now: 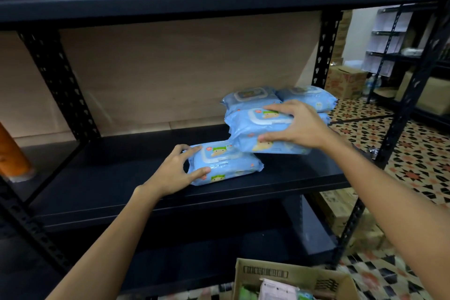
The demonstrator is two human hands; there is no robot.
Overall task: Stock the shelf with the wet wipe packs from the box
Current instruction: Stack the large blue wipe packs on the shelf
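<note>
Evidently soft and slippery in their film, the wet wipe packs want gripping across the short sides: the left hand [170, 173] holds one pack [226, 165] lying on the shelf [121, 178], fingers spread around its end; the right hand [297, 124] clasps another pack [253, 131], tilted against the stack.

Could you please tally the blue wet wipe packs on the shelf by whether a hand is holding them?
Held by left hand: 1 pack
Held by right hand: 1 pack
Unheld packs visible behind: 2
Total visible on shelf: 4
</note>
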